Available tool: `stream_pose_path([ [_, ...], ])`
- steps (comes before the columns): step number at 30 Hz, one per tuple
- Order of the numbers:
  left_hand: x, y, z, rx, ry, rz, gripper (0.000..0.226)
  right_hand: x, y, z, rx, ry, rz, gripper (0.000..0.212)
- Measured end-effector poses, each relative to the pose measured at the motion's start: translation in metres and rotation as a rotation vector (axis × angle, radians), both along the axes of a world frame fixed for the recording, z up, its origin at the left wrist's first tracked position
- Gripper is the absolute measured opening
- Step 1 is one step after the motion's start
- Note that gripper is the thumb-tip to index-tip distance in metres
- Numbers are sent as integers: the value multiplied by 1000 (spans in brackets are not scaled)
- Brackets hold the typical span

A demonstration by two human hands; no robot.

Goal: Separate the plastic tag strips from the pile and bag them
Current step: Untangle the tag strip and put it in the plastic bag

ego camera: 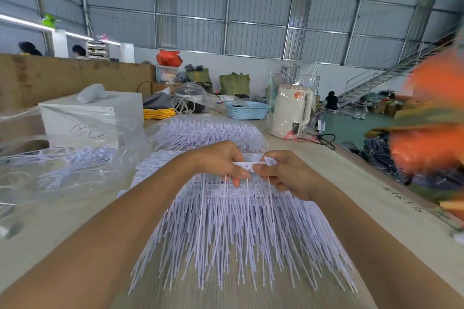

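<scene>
Under both hands, pile (241, 228) blurs; left hand (221, 160) and right hand (286, 173) pinch tag strip (247, 163); bag (72, 158), left, holds strips.

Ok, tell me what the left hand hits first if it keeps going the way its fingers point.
The left hand points right along the tag strip it pinches, so it would likely meet the right hand first, pinching the same strip's other end; depth looks matched.

Bare table (351, 198) right of the hands, tag pile (241, 228) beneath them, bag (62, 158) left, kettle (291, 113) beyond-right
</scene>
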State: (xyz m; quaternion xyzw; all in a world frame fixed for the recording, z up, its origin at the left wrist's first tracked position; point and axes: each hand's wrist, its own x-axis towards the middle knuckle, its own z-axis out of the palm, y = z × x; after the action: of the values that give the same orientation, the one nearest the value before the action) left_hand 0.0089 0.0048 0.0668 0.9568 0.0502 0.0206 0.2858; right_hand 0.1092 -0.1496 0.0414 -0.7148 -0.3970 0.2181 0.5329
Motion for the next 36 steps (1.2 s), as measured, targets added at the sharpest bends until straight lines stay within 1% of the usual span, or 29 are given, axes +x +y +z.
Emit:
stream_pose_path([
  [2,2,0,-3,-6,-15,26,28,0,-1,1,-67,-80,-3,16],
  [4,3,0,-4,-37,-27,29,33,-1,-2,0,-89,-203,28,21],
  [5,4,0,-5,-69,-27,34,34,-1,-1,-1,-67,-269,46,22],
  [8,7,0,-5,-266,-41,79,29,-2,4,-7,87,-489,8,12],
  [10,7,-1,-6,-400,-40,111,26,0,7,-12,198,-677,-38,12],
  [12,6,-1,-8,-583,11,129,28,3,10,-18,319,-874,-51,13],
  [13,6,0,-10,-657,46,131,31,4,11,-21,367,-936,-55,13],
  [14,5,1,-11,-701,74,128,34,5,11,-23,398,-957,-64,14],
  [15,4,1,-12,-717,91,128,36,6,12,-26,418,-941,-80,14],
  [17,5,0,-12,-699,102,133,37,5,16,-31,417,-821,-118,13],
  [19,4,-1,-11,-692,101,142,38,5,22,-33,366,-691,-124,12],
  [20,4,1,-10,-701,102,131,40,6,23,-34,328,-657,-157,14],
  [22,0,5,-9,-692,123,79,47,17,20,-31,241,-560,-328,14],
  [23,-2,7,-8,-667,136,72,50,26,15,-29,210,-482,-436,13],
  [24,-3,10,-8,-631,134,94,50,32,9,-27,197,-375,-488,13],
  [25,-5,12,-8,-592,118,125,48,35,5,-27,210,-243,-463,15],
  [26,-5,12,-9,-546,95,140,43,33,3,-27,250,-96,-386,17],
  [27,-5,10,-9,-500,76,135,36,28,5,-26,305,45,-280,17],
  [28,-5,7,-8,-460,65,118,28,22,9,-25,352,146,-173,17],
  [29,-3,3,-8,-423,62,100,22,16,13,-24,371,180,-86,20],
  [31,-1,-4,-7,-303,67,66,23,6,19,-22,329,114,1,31],
  [34,0,-9,-4,-97,73,22,26,2,22,-21,239,-4,36,32],
  [36,0,-8,-2,6,77,16,23,1,23,-24,246,-3,39,34],
])
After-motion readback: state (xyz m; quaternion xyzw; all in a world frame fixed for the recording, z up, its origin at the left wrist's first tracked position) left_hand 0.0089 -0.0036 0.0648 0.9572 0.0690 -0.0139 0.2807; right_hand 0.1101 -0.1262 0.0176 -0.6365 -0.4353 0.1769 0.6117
